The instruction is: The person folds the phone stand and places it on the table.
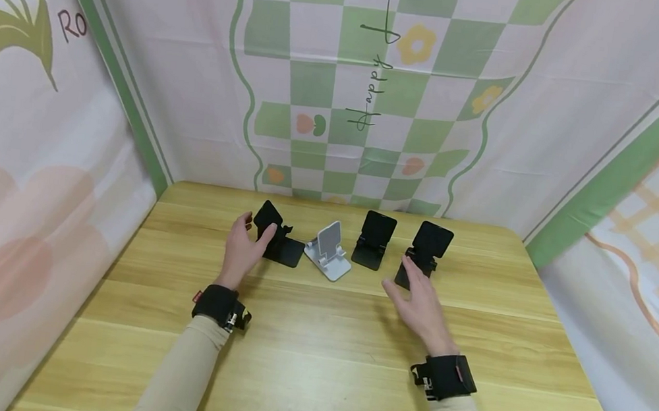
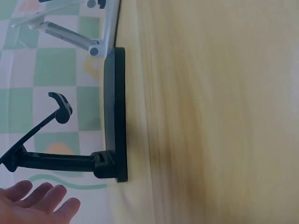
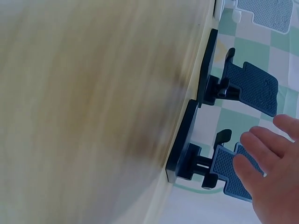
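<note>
A row of foldable phone stands stands at the back of the table. At the left end is a black phone stand [image 1: 286, 252], its arm and base seen side-on in the left wrist view. My left hand [image 1: 244, 250] is beside it, fingers loosely bent and holding nothing. To its right come a white phone stand [image 1: 332, 268] with a grey pad and a second black phone stand [image 1: 375, 236]. My right hand [image 1: 420, 303] is at the right-end black phone stand [image 1: 435, 239], fingers extended and partly covering it; whether they touch it I cannot tell.
The stands are on a wood-grain table [image 1: 302, 362], near its back edge. A checked green and white cloth [image 1: 370, 90] hangs behind, and printed fabric [image 1: 37, 204] hangs on both sides. Each wrist wears a black strap [image 1: 216, 304].
</note>
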The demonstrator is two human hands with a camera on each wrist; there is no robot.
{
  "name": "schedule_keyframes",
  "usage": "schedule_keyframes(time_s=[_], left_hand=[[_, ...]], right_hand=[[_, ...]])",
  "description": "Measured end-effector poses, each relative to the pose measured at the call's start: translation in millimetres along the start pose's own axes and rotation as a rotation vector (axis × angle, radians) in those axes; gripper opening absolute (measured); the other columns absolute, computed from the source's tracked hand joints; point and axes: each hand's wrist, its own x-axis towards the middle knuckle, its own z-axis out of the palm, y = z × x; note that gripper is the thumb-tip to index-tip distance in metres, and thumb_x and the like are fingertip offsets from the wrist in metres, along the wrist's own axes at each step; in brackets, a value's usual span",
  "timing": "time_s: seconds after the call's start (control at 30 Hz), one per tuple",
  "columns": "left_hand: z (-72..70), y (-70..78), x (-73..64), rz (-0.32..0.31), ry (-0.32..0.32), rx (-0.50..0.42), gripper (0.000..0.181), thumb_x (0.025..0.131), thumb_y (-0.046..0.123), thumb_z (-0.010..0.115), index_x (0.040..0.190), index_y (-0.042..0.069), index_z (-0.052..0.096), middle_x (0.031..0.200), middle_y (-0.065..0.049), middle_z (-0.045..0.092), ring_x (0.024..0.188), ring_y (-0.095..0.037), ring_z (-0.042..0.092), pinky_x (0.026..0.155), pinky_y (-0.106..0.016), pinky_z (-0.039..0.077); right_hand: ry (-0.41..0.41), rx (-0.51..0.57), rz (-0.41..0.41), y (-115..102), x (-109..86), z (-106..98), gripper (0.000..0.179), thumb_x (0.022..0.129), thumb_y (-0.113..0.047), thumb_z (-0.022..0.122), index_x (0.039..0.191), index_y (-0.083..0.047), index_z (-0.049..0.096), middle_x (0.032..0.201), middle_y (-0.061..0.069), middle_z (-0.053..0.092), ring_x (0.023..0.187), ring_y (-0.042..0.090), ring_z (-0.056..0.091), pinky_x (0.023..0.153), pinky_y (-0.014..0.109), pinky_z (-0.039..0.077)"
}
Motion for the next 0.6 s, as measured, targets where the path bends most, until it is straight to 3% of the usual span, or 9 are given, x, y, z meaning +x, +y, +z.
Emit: schedule_keyframes(time_s=[0.37, 0.6], left_hand=[[12.3, 3.0, 6.8, -0.004, -0.025, -0.055, 0.075, 0.084, 0.051, 0.061, 0.139, 0.004, 0.04, 0.132, -0.016, 0.048, 0.12, -0.027, 0.045, 0.099, -0.044, 0.04], [15.2, 5.2, 10.6, -0.016, -0.038, -0.069, 0.069, 0.088, 0.038, 0.063, 0.141, 0.001, 0.036, 0.133, -0.019, 0.046, 0.118, -0.03, 0.046, 0.098, -0.046, 0.042]], right_hand=[[-0.066, 0.021, -0.008, -6, -1.7, 6, 0.078, 0.091, -0.059, 0.046, 0.152, -0.015, 0.024, 0.153, 0.012, 0.028, 0.136, 0.034, 0.025, 0.107, 0.055, 0.027], [-0.062, 0.023, -0.015, -9, -1.7, 10, 0.079, 0.09, -0.06, 0.046, 0.151, -0.013, 0.025, 0.153, 0.013, 0.028, 0.135, 0.035, 0.027, 0.107, 0.056, 0.027]])
